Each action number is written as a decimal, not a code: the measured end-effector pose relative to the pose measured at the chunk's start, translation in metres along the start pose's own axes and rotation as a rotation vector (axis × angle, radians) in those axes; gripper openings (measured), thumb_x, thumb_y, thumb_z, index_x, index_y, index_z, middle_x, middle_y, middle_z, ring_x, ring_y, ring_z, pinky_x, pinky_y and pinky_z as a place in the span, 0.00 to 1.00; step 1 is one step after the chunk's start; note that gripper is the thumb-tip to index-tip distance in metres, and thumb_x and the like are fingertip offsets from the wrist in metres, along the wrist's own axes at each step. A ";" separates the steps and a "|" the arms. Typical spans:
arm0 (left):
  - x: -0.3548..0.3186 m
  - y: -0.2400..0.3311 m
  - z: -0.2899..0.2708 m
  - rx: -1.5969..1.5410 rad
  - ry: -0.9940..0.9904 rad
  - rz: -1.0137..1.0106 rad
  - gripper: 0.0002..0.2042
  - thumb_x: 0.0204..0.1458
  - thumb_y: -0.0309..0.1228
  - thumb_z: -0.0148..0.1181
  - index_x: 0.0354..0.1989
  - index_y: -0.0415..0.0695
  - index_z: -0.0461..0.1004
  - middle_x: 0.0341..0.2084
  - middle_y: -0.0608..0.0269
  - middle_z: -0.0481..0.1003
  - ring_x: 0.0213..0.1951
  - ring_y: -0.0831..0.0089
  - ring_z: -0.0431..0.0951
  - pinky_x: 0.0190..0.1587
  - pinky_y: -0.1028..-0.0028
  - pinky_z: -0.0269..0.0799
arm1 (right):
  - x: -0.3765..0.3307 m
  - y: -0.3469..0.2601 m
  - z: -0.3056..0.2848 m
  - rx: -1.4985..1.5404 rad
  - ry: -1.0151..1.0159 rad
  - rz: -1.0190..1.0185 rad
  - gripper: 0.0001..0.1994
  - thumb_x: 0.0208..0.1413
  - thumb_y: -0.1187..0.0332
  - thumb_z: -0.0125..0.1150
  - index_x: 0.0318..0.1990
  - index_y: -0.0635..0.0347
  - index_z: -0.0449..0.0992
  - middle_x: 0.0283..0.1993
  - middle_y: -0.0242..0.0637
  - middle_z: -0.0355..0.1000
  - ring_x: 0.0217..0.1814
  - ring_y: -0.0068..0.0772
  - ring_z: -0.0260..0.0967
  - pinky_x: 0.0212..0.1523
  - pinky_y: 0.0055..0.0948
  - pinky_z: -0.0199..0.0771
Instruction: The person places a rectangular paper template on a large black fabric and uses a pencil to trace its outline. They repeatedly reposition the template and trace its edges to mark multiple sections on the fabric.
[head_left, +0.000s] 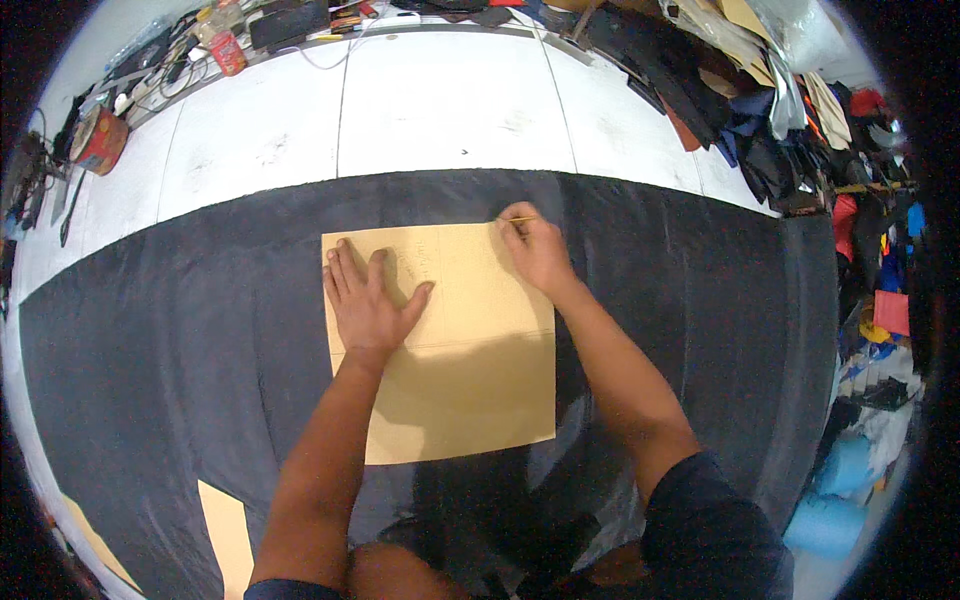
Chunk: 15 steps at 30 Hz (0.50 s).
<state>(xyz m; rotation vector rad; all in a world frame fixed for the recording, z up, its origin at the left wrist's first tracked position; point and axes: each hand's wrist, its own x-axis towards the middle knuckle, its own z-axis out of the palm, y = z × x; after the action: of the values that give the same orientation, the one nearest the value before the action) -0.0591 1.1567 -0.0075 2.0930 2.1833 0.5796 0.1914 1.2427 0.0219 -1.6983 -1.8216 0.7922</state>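
Note:
A tan rectangular sheet of card [470, 390] lies flat on a wide black sheet of material [200, 360]. My left hand [370, 305] presses on the upper left of the card, fingers spread and flat. Handwriting and faint lines show on the card beside it. At the card's upper right corner, my right hand [538, 250] is closed in a pinch on a thin yellowish stick-like tool [520, 219]. Its tip is near the top edge of the card; whether it touches cannot be made out.
Beyond the black sheet is a white tabletop [450, 100]. Another tan card piece [228, 535] lies at the lower left. A red tin [98, 140] and a red-labelled jar [226, 52] stand at far left. Dark material scraps [670, 65] heap at far right, blue rolls [830, 525] at lower right.

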 end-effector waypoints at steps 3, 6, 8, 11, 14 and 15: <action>-0.001 0.001 0.002 0.012 0.026 0.018 0.39 0.48 0.62 0.63 0.61 0.44 0.68 0.68 0.29 0.52 0.71 0.34 0.49 0.72 0.44 0.43 | -0.003 0.027 -0.025 -0.007 0.046 0.153 0.09 0.65 0.65 0.57 0.42 0.63 0.74 0.35 0.39 0.77 0.36 0.27 0.76 0.39 0.33 0.76; 0.000 0.005 -0.001 -0.005 -0.010 0.002 0.39 0.48 0.61 0.63 0.61 0.43 0.68 0.68 0.30 0.52 0.71 0.34 0.48 0.72 0.44 0.43 | -0.001 0.062 -0.032 0.146 0.117 0.143 0.07 0.65 0.68 0.56 0.42 0.62 0.71 0.35 0.36 0.75 0.34 0.24 0.75 0.37 0.28 0.78; -0.001 0.004 0.002 -0.001 -0.002 0.014 0.39 0.48 0.61 0.63 0.61 0.43 0.68 0.69 0.31 0.51 0.72 0.36 0.47 0.73 0.45 0.41 | 0.000 0.072 -0.032 0.228 0.147 0.234 0.06 0.65 0.69 0.55 0.43 0.62 0.69 0.35 0.36 0.73 0.34 0.24 0.74 0.36 0.27 0.79; 0.000 0.006 0.002 0.040 -0.039 -0.012 0.40 0.48 0.61 0.64 0.62 0.44 0.68 0.70 0.33 0.51 0.73 0.38 0.47 0.73 0.47 0.40 | 0.000 0.066 -0.030 0.240 0.191 0.290 0.05 0.66 0.71 0.53 0.44 0.62 0.68 0.36 0.35 0.72 0.34 0.24 0.74 0.35 0.26 0.81; 0.000 0.010 -0.001 0.039 -0.032 0.001 0.39 0.50 0.60 0.64 0.62 0.43 0.66 0.69 0.31 0.52 0.71 0.35 0.50 0.73 0.45 0.42 | -0.014 0.053 -0.033 0.314 0.269 0.266 0.07 0.68 0.67 0.50 0.46 0.61 0.68 0.36 0.36 0.71 0.34 0.24 0.73 0.36 0.27 0.78; 0.000 0.004 -0.004 0.056 -0.026 -0.006 0.39 0.49 0.60 0.63 0.62 0.43 0.66 0.69 0.32 0.52 0.72 0.37 0.49 0.73 0.46 0.41 | -0.022 0.031 -0.036 0.311 0.262 0.262 0.08 0.69 0.66 0.49 0.47 0.61 0.69 0.37 0.37 0.71 0.33 0.25 0.73 0.37 0.29 0.77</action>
<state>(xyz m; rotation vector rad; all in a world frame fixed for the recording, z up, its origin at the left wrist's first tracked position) -0.0564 1.1564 -0.0027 2.1075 2.2164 0.4932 0.2405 1.2244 0.0248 -1.7563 -1.2481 0.8611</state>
